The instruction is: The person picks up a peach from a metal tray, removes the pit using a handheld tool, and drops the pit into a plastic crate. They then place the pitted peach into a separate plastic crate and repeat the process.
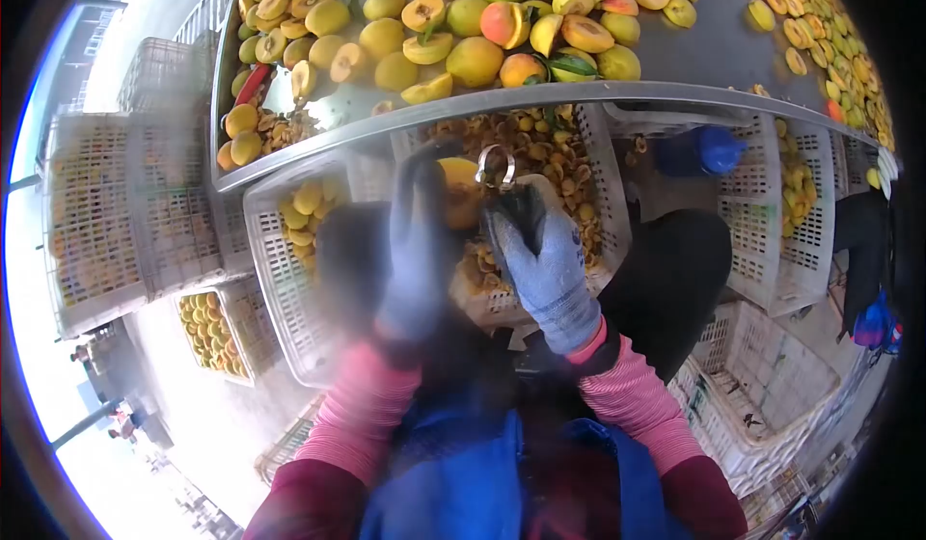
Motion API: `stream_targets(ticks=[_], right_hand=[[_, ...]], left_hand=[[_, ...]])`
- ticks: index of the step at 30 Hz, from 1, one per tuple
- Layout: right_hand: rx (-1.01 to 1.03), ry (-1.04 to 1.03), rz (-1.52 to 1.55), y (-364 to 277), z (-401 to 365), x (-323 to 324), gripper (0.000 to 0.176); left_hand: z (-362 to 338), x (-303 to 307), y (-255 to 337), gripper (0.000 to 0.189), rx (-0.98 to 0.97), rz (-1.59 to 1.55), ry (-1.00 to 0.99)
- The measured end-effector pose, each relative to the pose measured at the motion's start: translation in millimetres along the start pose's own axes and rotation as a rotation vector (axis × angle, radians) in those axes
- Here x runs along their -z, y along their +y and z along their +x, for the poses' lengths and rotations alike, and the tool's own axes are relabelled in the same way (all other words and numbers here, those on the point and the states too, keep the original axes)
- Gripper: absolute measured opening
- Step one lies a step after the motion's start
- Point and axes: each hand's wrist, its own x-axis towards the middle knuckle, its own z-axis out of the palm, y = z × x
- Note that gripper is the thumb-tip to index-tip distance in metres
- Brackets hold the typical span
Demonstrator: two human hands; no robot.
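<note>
My left hand (417, 236), in a grey-blue glove and partly blurred, is closed around a yellow peach (461, 193) turned toward my right hand. My right hand (545, 260), in a matching glove with dark fingers, grips a pitting tool with a looped metal blade (496, 167). The loop points up and sits right beside the peach. Beneath both hands stands a white crate holding a heap of small brown-orange fruit scraps (569, 169).
A metal-rimmed table (675, 92) ahead carries many whole and halved peaches (473, 61). Left, a white crate (275, 289) holds more fruit near stacked crates (92, 222). Right are a blue container (719, 150) and another crate (772, 376). Part of another person (861, 260) shows far right.
</note>
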Motion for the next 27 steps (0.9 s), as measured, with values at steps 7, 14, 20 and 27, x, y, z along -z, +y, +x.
stream_targets(ticks=[7,14,20,27], right_hand=[[0.124,0.031,-0.270,27,-40,-5,0.040],[0.116,-0.031,-0.139,32,-63,4,0.042],[-0.204,-0.220,0.191,40,-69,17,0.040],[-0.370,-0.415,0.714,76,-91,14,0.037]], left_hand=[[-11,-11,24,0.039,0.384,-0.557,0.096],[-30,-24,35,0.031,0.154,-0.370,0.097],[-44,-28,40,0.026,0.373,-0.557,-0.030],[-43,-18,43,0.030,0.497,-0.618,-0.301]])
